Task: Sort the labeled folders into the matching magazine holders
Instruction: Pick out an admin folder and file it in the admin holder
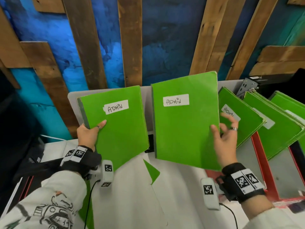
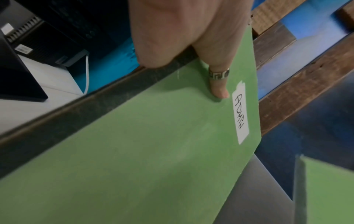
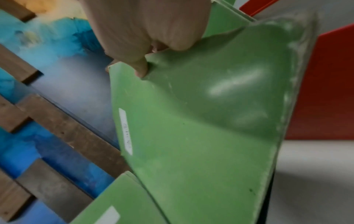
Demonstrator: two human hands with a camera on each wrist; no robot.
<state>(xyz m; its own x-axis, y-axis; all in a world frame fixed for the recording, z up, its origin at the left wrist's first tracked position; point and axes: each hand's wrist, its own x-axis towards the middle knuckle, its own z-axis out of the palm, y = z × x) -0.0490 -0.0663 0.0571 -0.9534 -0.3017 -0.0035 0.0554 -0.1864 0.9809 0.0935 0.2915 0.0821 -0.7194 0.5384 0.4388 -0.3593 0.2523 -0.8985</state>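
Green covers fill both grips: the left hand (image 1: 87, 133) pinches the dark spine edge of one ADMIN folder (image 1: 118, 128), ringed thumb flat on its front, left of centre in the head view. At centre, the right hand (image 1: 226, 142) pinches a second ADMIN folder (image 1: 186, 123) by its right edge. Leaning folder stacks (image 1: 270, 123) stand in red holders (image 1: 264, 164) at the right.

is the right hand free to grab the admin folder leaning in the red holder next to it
Probably not yet. The right hand grips a green ADMIN folder by its edge, so it is occupied, though the leaning folder sits just beyond its fingers with nothing between.
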